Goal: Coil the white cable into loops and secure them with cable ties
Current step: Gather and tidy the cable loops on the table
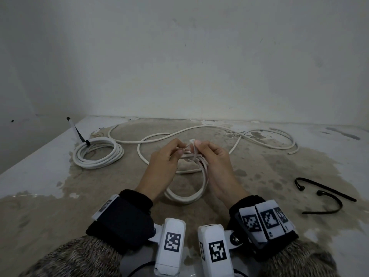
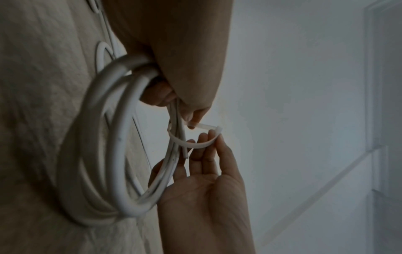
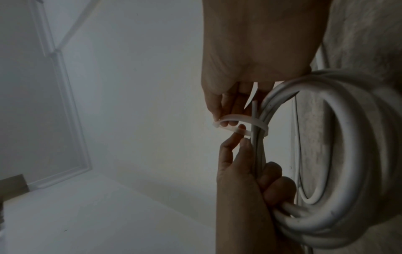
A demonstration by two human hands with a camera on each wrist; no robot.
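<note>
**Where things lie on the floor**

I hold a coil (image 1: 186,193) between my hands at centre. A tied coil (image 1: 97,154) lies far left. Loose cable (image 1: 199,129) snakes behind, along the wall (image 1: 199,56). Two spare ties (image 1: 327,193) lie well apart to the right.

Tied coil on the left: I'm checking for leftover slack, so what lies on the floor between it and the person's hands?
One bend of loose white cable lies there, seen in the head view.

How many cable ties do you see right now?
4: a white tie held at the coil, a black tie on the far-left coil, two loose black ties at right.
</note>
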